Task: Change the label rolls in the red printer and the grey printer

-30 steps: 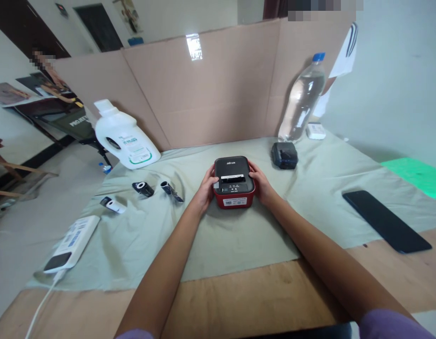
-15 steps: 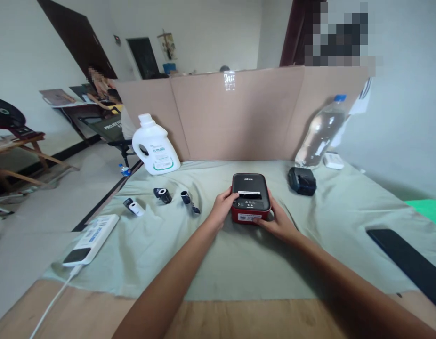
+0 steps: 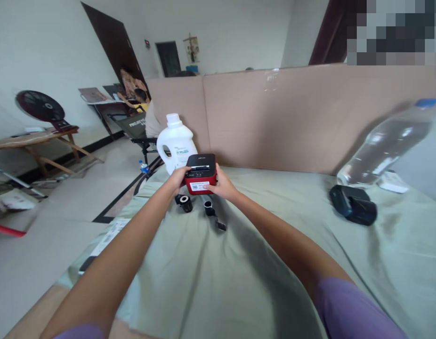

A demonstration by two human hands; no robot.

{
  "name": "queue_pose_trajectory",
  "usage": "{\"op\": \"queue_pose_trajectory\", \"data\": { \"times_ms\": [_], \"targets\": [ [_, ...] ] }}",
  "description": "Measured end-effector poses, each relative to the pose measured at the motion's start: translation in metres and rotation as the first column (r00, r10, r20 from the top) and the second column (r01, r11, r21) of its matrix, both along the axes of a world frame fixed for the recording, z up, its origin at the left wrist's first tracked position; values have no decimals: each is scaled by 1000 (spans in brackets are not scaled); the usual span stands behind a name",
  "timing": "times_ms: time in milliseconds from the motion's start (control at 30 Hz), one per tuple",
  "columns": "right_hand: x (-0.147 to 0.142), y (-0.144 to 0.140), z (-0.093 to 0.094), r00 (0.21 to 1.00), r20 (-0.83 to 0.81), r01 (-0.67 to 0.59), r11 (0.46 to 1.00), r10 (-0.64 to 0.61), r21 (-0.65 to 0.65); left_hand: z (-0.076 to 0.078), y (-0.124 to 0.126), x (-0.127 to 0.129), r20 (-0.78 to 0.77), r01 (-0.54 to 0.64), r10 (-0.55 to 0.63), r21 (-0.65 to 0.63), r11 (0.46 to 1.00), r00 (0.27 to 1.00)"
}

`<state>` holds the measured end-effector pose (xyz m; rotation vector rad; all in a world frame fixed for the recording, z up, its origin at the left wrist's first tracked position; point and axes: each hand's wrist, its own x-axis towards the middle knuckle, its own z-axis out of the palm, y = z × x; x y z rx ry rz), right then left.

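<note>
Between my two hands is a small label printer [image 3: 201, 187] with a black top, a red body and a white sticker on its front. My left hand [image 3: 180, 180] grips its left side, with the thumb on the top. On the right side my right hand [image 3: 225, 182] is wrapped round it, thumb on the front by the sticker. The printer looks raised off the cloth, in front of a white jug [image 3: 173, 136]. Just below it lie a small roll with a white core [image 3: 184, 203] and a partly unwound dark strip roll [image 3: 210, 208].
A cardboard screen [image 3: 246, 122] stands along the back of the cloth-covered table [image 3: 197, 282]. To the right are a black boxy device [image 3: 352, 205], a tilted clear bottle [image 3: 380, 148] and a white box [image 3: 392, 182]. My left forearm partly hides a white power strip [image 3: 110, 234].
Both hands have carried the printer from the middle of the table leftward and back, near the jug and rolls. My view has turned left, and the phone-like black slab on the right has left it.
</note>
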<state>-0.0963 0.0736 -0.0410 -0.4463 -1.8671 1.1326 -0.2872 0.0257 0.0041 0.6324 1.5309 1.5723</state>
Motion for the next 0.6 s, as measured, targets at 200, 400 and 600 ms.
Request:
{"op": "queue_pose_trajectory", "data": {
  "times_ms": [200, 400, 600],
  "targets": [
    [-47, -2, -28, 999, 41, 8, 999, -6, -33, -27, -10, -38, -34, -86, 83, -97, 992, 996],
    [-8, -5, -25, 988, 111, 116, 987, -103, -110, -8, -26, -22, -219, -208, 221, 84, 975, 950],
    [188, -19, -14, 693, 230, 622, 728, -684, 289, -2, -57, 108, -450, -43, 295, 490, 871, 843]
  ]
}}
